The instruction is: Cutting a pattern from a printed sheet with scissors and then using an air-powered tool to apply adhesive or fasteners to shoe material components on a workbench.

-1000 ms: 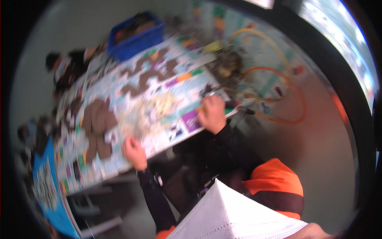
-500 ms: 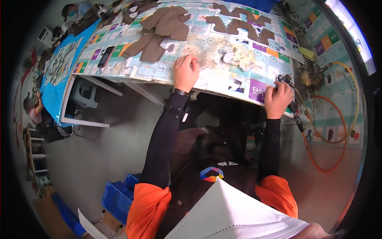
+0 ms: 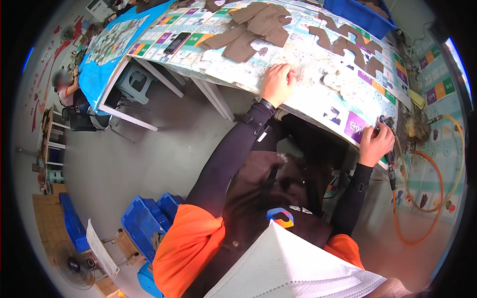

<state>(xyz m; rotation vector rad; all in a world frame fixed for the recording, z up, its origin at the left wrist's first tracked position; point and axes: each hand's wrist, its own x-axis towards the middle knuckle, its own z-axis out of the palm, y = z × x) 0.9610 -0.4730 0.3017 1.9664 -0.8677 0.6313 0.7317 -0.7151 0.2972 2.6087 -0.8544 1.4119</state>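
My left hand (image 3: 278, 84) lies on the near edge of the covered table (image 3: 310, 107), its fingers curled in and nothing visible in them. Beyond it is a pile of brown cut pieces (image 3: 256, 30), with wavy brown strips (image 3: 348, 44) to the right. At the table's right end, my right hand (image 3: 376, 145) has its fingers bent against a black air tool (image 3: 391, 164). Part of that tool is hidden behind the hand. An orange hose (image 3: 441, 193) loops away from it.
A black phone (image 3: 177, 43) lies left of the pile. A blue crate (image 3: 365, 17) stands at the far right. Blue bins (image 3: 144, 223) sit on the floor at lower left, near a fan (image 3: 73, 264). Another person (image 3: 67, 89) sits by a blue-covered table (image 3: 94, 74).
The view has swung left, so the table and both hands appear farther right. My hands keep about the same places on the table. More of the floor bins and the fan shows.
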